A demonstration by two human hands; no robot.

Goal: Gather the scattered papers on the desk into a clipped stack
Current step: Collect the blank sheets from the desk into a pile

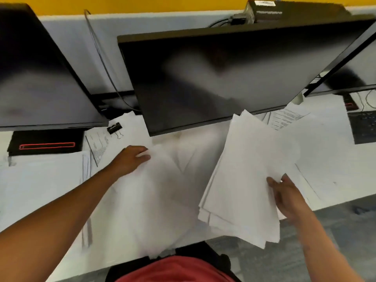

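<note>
1. The right hand [289,197] grips a fanned stack of papers [246,176], thumb on top, lifted above the table [333,159].
2. The left hand [132,159] rests on loose sheets [154,200] spread over the table, fingers only lightly bent.
3. Farther back, a black binder clip [114,127] lies on a printed page [99,147].
4. Behind stand dark monitors [213,78].

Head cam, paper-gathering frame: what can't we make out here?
- Left hand fingertips: motion blur where they meet the loose sheets; grip unclear.
- Sheet count in the bundle held by the right hand: edges smeared.
- Printed sheet: partly under the centre monitor; text too small.
- Binder clip: open or shut, too small.
</note>
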